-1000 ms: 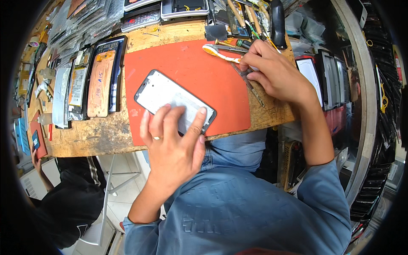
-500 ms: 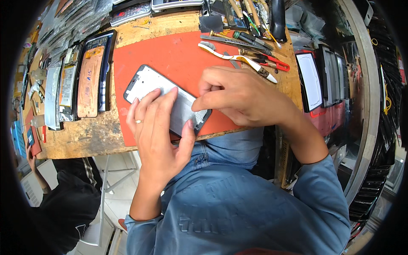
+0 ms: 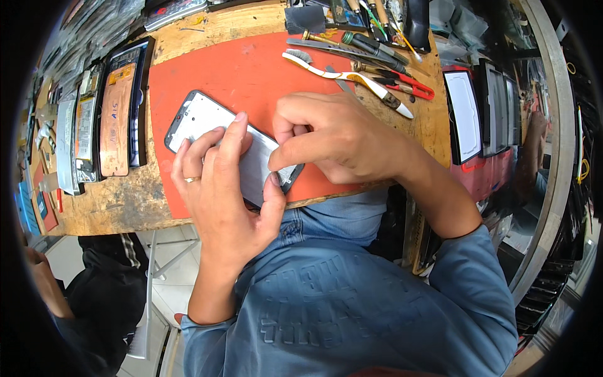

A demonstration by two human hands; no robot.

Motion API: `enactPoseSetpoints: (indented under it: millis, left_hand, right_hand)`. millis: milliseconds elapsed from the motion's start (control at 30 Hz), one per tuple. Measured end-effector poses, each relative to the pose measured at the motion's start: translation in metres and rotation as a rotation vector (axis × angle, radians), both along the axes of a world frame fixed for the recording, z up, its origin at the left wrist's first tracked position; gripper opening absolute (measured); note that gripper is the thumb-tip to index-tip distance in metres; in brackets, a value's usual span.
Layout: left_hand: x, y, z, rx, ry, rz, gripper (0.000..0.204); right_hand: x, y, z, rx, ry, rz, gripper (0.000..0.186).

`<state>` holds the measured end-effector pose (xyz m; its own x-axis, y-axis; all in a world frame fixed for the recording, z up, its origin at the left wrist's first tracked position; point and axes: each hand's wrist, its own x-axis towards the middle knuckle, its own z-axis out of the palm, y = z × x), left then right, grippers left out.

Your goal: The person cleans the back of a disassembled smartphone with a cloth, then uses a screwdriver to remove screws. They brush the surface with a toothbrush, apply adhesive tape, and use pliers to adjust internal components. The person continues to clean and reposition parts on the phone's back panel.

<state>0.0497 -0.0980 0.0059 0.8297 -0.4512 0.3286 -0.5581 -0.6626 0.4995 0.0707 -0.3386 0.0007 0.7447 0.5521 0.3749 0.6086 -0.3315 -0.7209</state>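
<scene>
A phone display panel with a black frame and a silvery-white back [image 3: 256, 164] lies slantwise on an orange-red mat [image 3: 232, 63]. My left hand [image 3: 223, 188] grips it across its width, with fingers over the upper part and the thumb by the lower right end. A ring is on one of its fingers. Close to that thumb, my right hand [image 3: 342, 138] is closed in a pinch at the panel's lower right end. What its fingertips hold, if anything, is too small or hidden to make out.
Behind the right hand lie a white-and-orange toothbrush [image 3: 342, 75], red-handled snips [image 3: 411, 85] and several slim tools. Opened phones [image 3: 119, 119] stand in a row at left. A white-faced panel [image 3: 461, 116] is at right. A person in black [image 3: 103, 295] sits at lower left.
The whole view has shifted a little, moving the bench things leftward. My right fingertips are now closer to the left thumb. The seated person's arm has drawn back from the bench edge.
</scene>
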Motion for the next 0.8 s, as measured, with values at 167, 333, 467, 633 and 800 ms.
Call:
enactPoseSetpoints:
  millis: [167,333,467,633,800]
  left_hand:
    - [0.0,0.0,0.001,-0.001,-0.002,-0.015,0.083]
    - [-0.001,0.0,0.001,0.009,0.002,-0.001,0.082]
    - [-0.001,0.001,0.006,0.048,0.015,-0.013,0.074]
    - [0.004,0.001,0.007,0.035,-0.04,-0.044,0.036]
    - [0.025,-0.006,0.031,0.264,-0.097,-0.265,0.014]
  right_hand:
    - [0.0,-0.002,0.004,-0.06,-0.062,-0.011,0.027]
    - [-0.001,-0.004,0.002,-0.099,-0.083,-0.037,0.023]
    - [-0.001,-0.006,0.0,-0.033,-0.069,-0.046,0.021]
    - [0.005,-0.016,0.001,0.212,0.087,-0.136,0.021]
    - [0.003,-0.013,-0.003,0.349,0.255,-0.394,0.017]
